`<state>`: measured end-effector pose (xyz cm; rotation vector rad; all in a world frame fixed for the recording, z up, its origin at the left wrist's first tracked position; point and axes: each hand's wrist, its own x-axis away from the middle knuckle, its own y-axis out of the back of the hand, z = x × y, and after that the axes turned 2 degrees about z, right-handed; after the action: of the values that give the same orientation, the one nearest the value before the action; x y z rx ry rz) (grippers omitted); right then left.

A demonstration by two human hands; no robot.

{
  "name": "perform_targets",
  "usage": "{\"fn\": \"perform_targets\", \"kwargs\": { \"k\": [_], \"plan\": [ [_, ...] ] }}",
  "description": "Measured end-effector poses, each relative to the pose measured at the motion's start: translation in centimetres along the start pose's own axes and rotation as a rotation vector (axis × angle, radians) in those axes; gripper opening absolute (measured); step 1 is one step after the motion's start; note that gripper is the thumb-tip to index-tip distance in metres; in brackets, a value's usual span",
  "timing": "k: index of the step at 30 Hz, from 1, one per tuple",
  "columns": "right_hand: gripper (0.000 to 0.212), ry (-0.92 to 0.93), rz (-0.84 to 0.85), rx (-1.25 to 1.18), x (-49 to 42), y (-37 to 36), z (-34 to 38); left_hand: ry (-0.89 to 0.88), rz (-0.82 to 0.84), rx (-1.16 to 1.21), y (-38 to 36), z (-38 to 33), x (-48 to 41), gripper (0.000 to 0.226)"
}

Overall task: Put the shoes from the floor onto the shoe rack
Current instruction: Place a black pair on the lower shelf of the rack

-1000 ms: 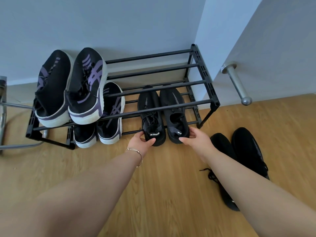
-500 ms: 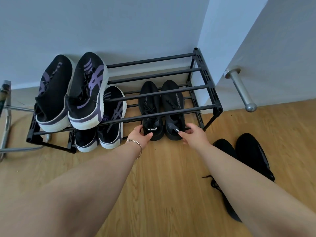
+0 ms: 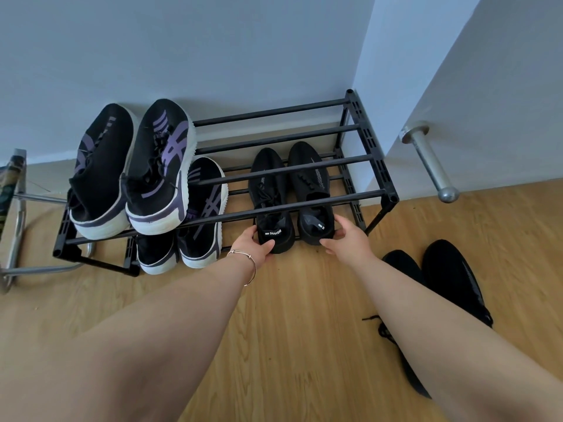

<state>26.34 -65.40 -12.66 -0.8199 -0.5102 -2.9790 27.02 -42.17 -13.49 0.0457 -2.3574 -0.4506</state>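
Black pair on lower shelf [image 3: 289,193]: two black knit shoes lie side by side on the bottom tier of the shoe rack [image 3: 370,141], toes toward the wall, heels toward me and jutting just past the front bar.
Long axis: each shoe runs front to back, straight away from me.
My left hand [image 3: 256,246]: my fingers curl loosely around the heel of the left shoe, thumb under the heel tab, touching it.
My right hand [image 3: 347,239]: my fingers are spread around the heel of the right shoe, touching its outer side; the hold looks light, more a push than a clamp.
Black pair on floor [image 3: 441,284]: two more black shoes lie on the wooden floor to my right, partly hidden by my right forearm, toes toward the wall.
Nearer hand: my right hand is much closer to them; I judge it reaches back and to the right next.
Purple-striped sneakers [image 3: 134,169]: one pair on the top tier at left, another below it.
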Motion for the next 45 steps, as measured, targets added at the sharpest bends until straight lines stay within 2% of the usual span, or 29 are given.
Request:
{"fn": "perform_targets", "kwargs": {
  "k": [7, 10, 15, 24, 31, 34, 39, 41, 45],
  "plan": [
    [0.077, -0.043, 0.001, -0.037, 0.3, -1.0, 0.0, -0.017, 0.012, -0.147, 0.2, -0.8, 0.2, 0.08],
    [0.075, -0.053, -0.015, -0.017, 0.2, -1.0, 0.4, -0.033, -0.01, -0.231, 0.3, -1.4, 0.3, 0.08],
    [0.075, -0.072, -0.038, 0.054, 0.2, -1.3, 0.8, -0.031, 0.009, -0.239, 0.4, -1.8, 0.6, 0.078],
    [0.068, -0.003, -0.061, 0.262, 0.1, -1.6, 0.5, -0.046, -0.002, -0.286, 0.5, -2.0, 1.1, 0.076],
    [0.069, -0.031, -0.05, 0.302, 0.4, -1.5, 1.3, -0.048, 0.015, -0.487, 0.7, -3.4, 2.3, 0.064],
    [0.072, 0.01, -0.053, 0.448, 1.2, -1.3, 1.6, -0.052, 0.02, -0.575, 0.6, -4.2, 3.1, 0.062],
    [0.068, 0.152, -0.057, 0.79, 3.4, -1.1, 1.9, -0.089, 0.093, -0.726, 0.3, -4.3, 4.9, 0.085],
    [0.066, 0.235, -0.088, 0.951, 4.7, -1.1, 2.1, -0.117, 0.123, -0.839, 0.5, -4.2, 5.9, 0.087],
    [0.064, 0.402, -0.132, 1.256, 7.8, -0.7, 3.6, -0.245, 0.061, -1.113, 1.3, -3.9, 8.7, 0.083]
  ]
}}
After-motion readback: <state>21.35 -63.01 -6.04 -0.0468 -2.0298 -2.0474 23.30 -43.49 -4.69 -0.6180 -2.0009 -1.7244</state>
